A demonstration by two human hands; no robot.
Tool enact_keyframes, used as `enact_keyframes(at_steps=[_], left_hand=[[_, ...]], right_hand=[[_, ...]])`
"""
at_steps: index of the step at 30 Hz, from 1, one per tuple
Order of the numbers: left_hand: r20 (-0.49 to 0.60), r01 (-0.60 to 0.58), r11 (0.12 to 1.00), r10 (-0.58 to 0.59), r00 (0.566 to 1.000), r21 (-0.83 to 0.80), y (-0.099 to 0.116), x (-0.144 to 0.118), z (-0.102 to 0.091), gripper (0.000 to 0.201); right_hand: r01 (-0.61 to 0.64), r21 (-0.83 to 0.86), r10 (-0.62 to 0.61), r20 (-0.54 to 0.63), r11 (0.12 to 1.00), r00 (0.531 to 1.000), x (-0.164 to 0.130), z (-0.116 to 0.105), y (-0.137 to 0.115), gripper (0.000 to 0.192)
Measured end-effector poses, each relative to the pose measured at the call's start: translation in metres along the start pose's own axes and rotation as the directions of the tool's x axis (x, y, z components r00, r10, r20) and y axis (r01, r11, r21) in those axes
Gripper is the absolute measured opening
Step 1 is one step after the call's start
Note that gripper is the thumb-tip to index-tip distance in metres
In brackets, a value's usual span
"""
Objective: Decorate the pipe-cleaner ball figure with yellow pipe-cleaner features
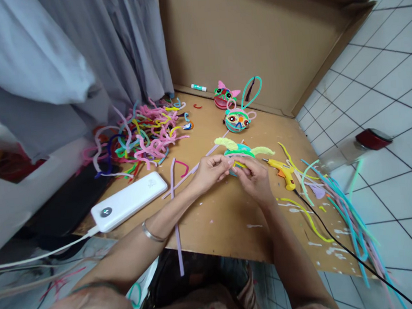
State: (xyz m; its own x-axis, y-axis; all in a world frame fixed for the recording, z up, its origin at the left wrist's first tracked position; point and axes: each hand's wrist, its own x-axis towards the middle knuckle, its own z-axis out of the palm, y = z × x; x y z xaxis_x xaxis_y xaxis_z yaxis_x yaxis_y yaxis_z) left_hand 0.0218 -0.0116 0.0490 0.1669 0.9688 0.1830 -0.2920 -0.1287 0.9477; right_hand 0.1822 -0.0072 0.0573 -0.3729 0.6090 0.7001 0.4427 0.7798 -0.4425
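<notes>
My left hand (213, 172) and my right hand (254, 175) meet over the board, fingers pinched together. Between their fingertips shows a short yellow pipe cleaner (240, 164). Just behind the fingers sits a round teal and green pipe-cleaner figure (242, 149) with pale yellow fuzzy ears; my hands hide much of its front. To the right of my right hand lies a yellow hot glue gun (284, 172), its nozzle pointing towards the figure. A lilac pipe cleaner (175, 210) lies left of my left wrist, crossing another strip.
Two finished-looking animal-face figures, one red (222, 97) and one teal (238, 120), stand behind. A tangled heap of pipe cleaners (146, 135) and a white power bank (130, 201) are on the left. Long pipe cleaners (348, 214) and a black cord (338, 241) run along the right edge.
</notes>
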Motion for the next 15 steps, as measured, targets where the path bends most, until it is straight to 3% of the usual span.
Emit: enact_keyframes(at_steps=[3, 9, 15], left_hand=[[-0.045, -0.008, 1.000, 0.007, 0.999, -0.017, -0.003, 0.000, 0.001, 0.052], [-0.132, -0.034, 0.996, 0.023, 0.991, -0.078, -0.011, -0.001, 0.007, 0.046], [-0.278, -0.029, 0.986, -0.019, 0.960, -0.165, -0.019, -0.002, 0.016, 0.041]], right_hand=[[-0.004, -0.062, 0.003, -0.013, 0.998, 1.000, -0.001, -0.001, 0.000, 0.016], [0.074, -0.377, -0.111, -0.077, 0.923, 0.991, -0.006, 0.010, 0.000, 0.022], [0.061, -0.474, -0.124, -0.102, 0.878, 0.987, -0.010, 0.025, -0.009, 0.021]])
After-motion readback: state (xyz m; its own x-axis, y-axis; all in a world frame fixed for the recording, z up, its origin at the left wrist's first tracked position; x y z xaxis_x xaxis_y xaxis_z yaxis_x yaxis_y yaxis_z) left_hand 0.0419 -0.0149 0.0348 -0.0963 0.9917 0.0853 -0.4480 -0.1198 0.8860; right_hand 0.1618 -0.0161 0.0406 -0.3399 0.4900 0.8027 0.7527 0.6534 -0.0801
